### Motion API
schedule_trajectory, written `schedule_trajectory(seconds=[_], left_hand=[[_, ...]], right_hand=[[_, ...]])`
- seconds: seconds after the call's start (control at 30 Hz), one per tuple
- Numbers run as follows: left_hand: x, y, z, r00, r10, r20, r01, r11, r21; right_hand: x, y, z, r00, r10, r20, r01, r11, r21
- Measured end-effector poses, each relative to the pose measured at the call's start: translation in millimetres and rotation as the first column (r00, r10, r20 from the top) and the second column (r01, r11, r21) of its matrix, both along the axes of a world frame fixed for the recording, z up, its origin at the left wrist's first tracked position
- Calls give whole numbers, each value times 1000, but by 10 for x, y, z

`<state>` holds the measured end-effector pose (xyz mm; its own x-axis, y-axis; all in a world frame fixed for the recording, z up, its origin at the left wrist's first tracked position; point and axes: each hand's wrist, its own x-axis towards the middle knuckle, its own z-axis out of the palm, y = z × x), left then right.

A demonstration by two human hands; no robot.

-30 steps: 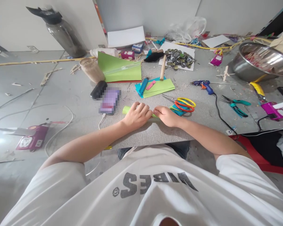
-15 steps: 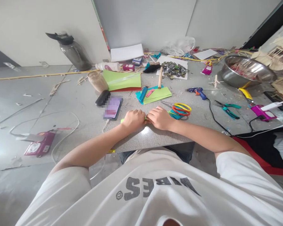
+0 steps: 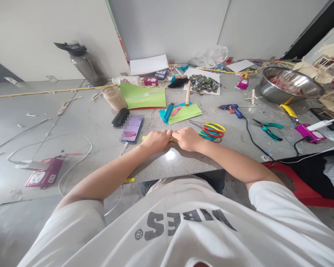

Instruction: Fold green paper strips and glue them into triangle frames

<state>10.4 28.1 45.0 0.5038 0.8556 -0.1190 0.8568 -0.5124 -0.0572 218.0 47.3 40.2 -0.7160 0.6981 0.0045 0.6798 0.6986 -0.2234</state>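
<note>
Close to the table's near edge, my left hand (image 3: 158, 141) and my right hand (image 3: 187, 138) meet, fingers curled in on a strip of green paper (image 3: 144, 138). Most of the paper is hidden under both hands; one end sticks out left of my left hand. Scissors (image 3: 213, 129) with yellow and red handles lie just right of my right hand, on top of blue paper. Beyond my hands are green paper sheets (image 3: 191, 113) with a blue utility knife (image 3: 168, 112) and a small pink tool (image 3: 176, 111) on them. A phone (image 3: 133, 129) lies to the left.
A glue gun (image 3: 232, 109), pliers (image 3: 268, 128) and a metal bowl (image 3: 289, 87) of small sticks stand to the right. Bottle caps (image 3: 204, 84) and a wooden-handled tool (image 3: 187, 93) lie behind. At left are a dark bottle (image 3: 89, 65), cables and a purple power strip (image 3: 46, 173).
My hands keep their hold on the green paper, with the fingers slightly shifted. A bit more of the paper shows at the left end. The camera view has moved slightly.
</note>
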Motion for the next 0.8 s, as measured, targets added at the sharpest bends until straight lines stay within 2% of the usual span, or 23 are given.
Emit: schedule_trajectory(seconds=[0.13, 0.23, 0.3, 0.37, 0.5, 0.63, 0.73, 0.8], left_hand=[[-65, 83, -149, 982, -184, 38, 179, 978, 110], [-117, 139, -256, 935, -354, 30, 335, 905, 261], [-147, 158, -302, 911, -411, 35, 376, 861, 344], [-170, 157, -315, 910, -412, 33, 375, 856, 356], [-169, 107, -235, 962, -274, 18, 264, 942, 208], [-95, 39, -87, 999, -46, -11, 47, 997, 60], [-49, 11, -23, 997, 47, -65, -46, 999, 20], [-41, 10, -26, 998, 52, -41, -51, 998, 24]], right_hand=[[105, 32, 49, 995, -53, -89, 38, 985, -166], [174, 68, 54, 981, -75, -178, 20, 956, -293], [215, 85, 42, 964, -106, -245, 3, 922, -387], [257, 91, 22, 961, -123, -249, 10, 912, -410], [338, 92, -42, 986, -88, -142, 47, 962, -269], [362, 136, -174, 988, 67, -140, -72, 997, -36], [328, 175, -296, 963, 209, -170, -180, 969, 171], [300, 185, -354, 952, 251, -178, -200, 945, 260]])
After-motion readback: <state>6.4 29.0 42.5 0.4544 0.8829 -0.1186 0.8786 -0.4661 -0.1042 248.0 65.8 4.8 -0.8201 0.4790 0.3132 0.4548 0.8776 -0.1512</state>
